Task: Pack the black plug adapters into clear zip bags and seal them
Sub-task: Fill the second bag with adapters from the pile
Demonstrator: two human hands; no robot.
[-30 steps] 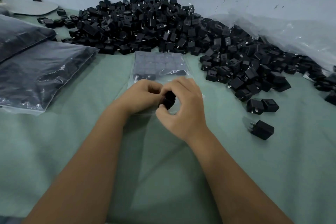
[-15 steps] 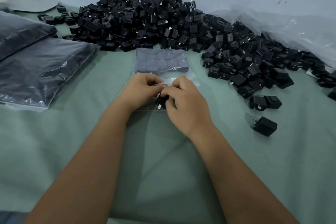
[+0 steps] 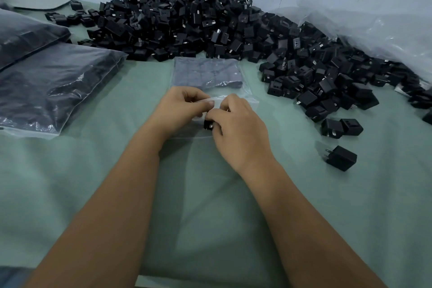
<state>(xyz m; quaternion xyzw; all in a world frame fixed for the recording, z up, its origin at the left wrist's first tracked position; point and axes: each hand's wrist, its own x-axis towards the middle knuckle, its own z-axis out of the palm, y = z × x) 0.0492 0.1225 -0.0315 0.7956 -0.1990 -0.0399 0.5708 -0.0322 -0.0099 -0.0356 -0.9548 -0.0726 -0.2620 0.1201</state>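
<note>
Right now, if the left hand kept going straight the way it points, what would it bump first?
The left hand points toward the right hand, so probably its fingers; they look nearly touching at the clear zip bag.

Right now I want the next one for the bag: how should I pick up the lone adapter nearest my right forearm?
Pinch the lone adapter across its flat black body from above; its prongs stick out leftward, so keep fingers off that end.

adapter [image 3: 208, 124]: mostly hidden under right hand [image 3: 236, 128] | filled bags [image 3: 53, 86]: cut by left edge
</note>
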